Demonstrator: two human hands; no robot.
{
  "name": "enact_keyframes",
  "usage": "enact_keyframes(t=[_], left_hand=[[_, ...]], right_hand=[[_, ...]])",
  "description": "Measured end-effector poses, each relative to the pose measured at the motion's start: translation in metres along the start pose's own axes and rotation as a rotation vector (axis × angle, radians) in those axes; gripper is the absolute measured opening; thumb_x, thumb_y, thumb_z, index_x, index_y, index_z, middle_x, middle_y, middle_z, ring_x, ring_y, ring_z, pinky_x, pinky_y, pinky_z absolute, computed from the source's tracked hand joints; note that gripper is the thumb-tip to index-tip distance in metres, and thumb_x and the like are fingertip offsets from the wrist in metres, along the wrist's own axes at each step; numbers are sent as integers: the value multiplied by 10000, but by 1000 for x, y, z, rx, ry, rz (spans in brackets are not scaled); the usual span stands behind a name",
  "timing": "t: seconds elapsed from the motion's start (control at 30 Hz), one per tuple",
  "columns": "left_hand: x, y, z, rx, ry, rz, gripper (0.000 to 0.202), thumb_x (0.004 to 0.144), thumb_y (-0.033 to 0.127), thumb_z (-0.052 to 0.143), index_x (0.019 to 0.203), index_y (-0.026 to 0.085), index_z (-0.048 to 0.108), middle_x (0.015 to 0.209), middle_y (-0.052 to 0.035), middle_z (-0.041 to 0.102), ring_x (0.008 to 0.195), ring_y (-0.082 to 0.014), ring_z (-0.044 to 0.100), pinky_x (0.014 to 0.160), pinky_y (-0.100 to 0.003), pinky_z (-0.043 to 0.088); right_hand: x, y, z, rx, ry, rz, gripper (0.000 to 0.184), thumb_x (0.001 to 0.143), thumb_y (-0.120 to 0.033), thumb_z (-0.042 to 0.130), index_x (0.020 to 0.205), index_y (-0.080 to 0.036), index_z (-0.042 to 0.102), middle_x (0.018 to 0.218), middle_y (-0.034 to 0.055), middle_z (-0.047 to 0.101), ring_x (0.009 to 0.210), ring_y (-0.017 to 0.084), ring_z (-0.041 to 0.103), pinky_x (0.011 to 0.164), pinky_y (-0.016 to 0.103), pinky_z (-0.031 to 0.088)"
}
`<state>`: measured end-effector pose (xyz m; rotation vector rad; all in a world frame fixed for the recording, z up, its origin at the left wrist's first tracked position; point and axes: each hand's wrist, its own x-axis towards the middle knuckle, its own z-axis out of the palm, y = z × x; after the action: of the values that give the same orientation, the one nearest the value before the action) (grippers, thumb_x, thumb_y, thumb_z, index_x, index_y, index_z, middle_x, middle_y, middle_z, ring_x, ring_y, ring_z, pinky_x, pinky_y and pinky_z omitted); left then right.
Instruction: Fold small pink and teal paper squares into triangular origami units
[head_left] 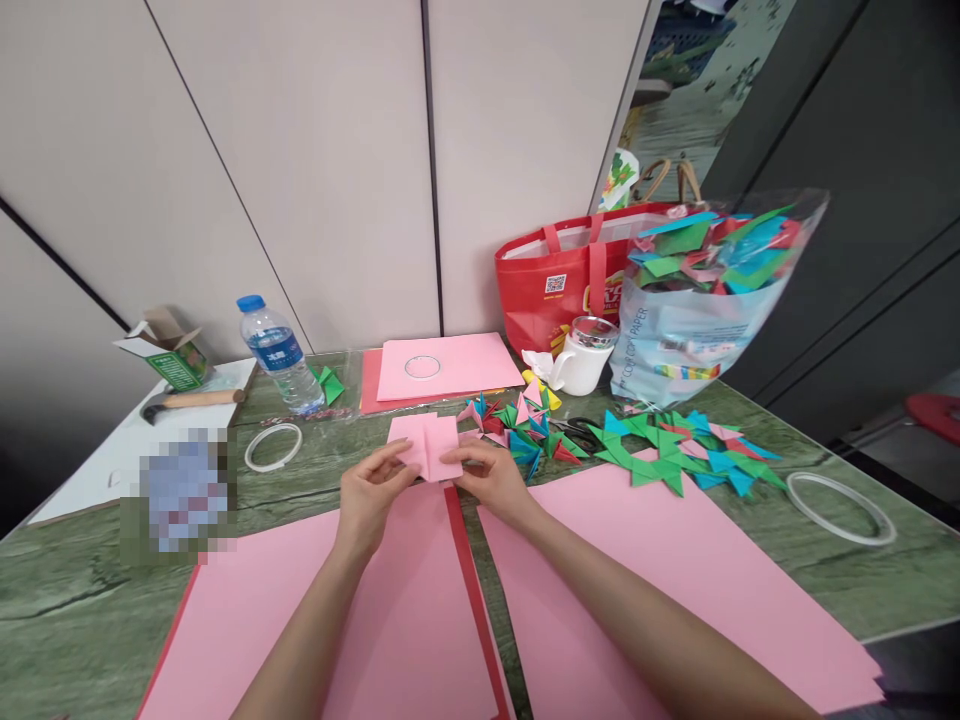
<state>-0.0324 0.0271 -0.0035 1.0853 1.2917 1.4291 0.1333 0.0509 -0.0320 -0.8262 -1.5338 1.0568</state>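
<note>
Pink folded paper (430,448) is pinched at its 2 sides by the left hand (375,488) and right hand (493,480).

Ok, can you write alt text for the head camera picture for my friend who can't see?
A person's left hand and right hand hold a small folded pink paper near large pink sheets on a green table. Colourful folded paper pieces lie to the right; farther back stand a water bottle, white mug, red bag and stuffed plastic bag.

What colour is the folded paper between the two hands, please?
The folded paper is pink, as the head view shows.
</note>
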Motion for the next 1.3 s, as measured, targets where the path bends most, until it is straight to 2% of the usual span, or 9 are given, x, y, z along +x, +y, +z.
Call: enact_keyframes(t=[0.1, 0.23, 0.4, 0.57, 0.7, 0.77, 0.9, 1.07, 1.3], left_hand=[[-1, -1, 3, -106, -18, -35, 443, 591, 280, 725, 1003, 137, 646, 977, -106, 675, 899, -226, 605, 831, -368, 454], [-2, -2, 7, -229, -85, -33, 437, 619, 261, 711, 1036, 155, 632, 1084, -104, 637, 994, -228, 569, 884, -364, 423], [-1, -2, 6, -273, -70, -70, 399, 583, 246, 734, 967, 161, 667, 977, -90, 673, 829, -180, 602, 723, -282, 475], [-1, -4, 2, -133, -60, -59, 418, 586, 263, 726, 984, 151, 666, 816, -60, 679, 629, -126, 564, 575, -238, 456], [-1, -4, -1, -30, -75, -39, 384, 616, 253, 699, 986, 154, 668, 745, -36, 674, 553, -89, 512, 530, -211, 419], [-1, -3, -2, -12, -91, -46, 375, 618, 247, 692, 980, 153, 671, 754, -42, 679, 566, -96, 519, 537, -213, 419], [0, -4, -3, -14, -125, -74, 375, 615, 261, 696, 971, 145, 674, 830, -76, 689, 633, -134, 569, 577, -239, 444], [1, -5, -3, -39, -151, -93, 378, 603, 279, 717, 956, 153, 677, 1000, -107, 667, 736, -179, 612, 609, -255, 475], [0, -3, -1, -78, -158, -97, 337, 590, 272, 727, 904, 153, 699, 1014, -119, 668, 799, -210, 626, 662, -278, 495]], right_hand=[[-1, 0, 2, 13, 58, 6, 302, 690, -122, 569, 944, -253, 667, 957, 52, 572, 903, 180, 554, 687, 274, 496], [-5, -4, 7, -35, 11, -28, 393, 710, -104, 537, 1043, -295, 620, 1021, 49, 551, 952, 184, 535, 688, 269, 497], [-10, -11, 11, -114, -64, -70, 393, 747, -95, 503, 1073, -292, 601, 1093, 50, 542, 1010, 186, 514, 760, 291, 480], [-12, -10, 10, -174, -118, -42, 380, 700, -67, 550, 1018, -263, 619, 955, 38, 574, 876, 170, 544, 704, 288, 502], [-11, -12, 6, -190, -154, -85, 443, 694, -50, 533, 1080, -266, 567, 1043, 54, 501, 925, 176, 514, 689, 283, 513], [-10, -14, 3, -234, -142, -117, 500, 677, -48, 550, 1128, -264, 529, 1105, 66, 446, 1003, 189, 483, 779, 314, 490], [-7, -17, 0, -313, -143, -180, 595, 628, -28, 578, 1170, -255, 485, 1184, 69, 402, 1148, 206, 392, 983, 370, 333], [-5, -16, -1, -298, -166, -204, 545, 644, -50, 589, 1141, -257, 507, 1191, 71, 411, 1141, 201, 406, 970, 363, 336], [-6, -16, -1, -309, -181, -197, 406, 637, -209, 697, 1024, -241, 575, 1156, 75, 414, 1136, 212, 402, 957, 361, 336]])
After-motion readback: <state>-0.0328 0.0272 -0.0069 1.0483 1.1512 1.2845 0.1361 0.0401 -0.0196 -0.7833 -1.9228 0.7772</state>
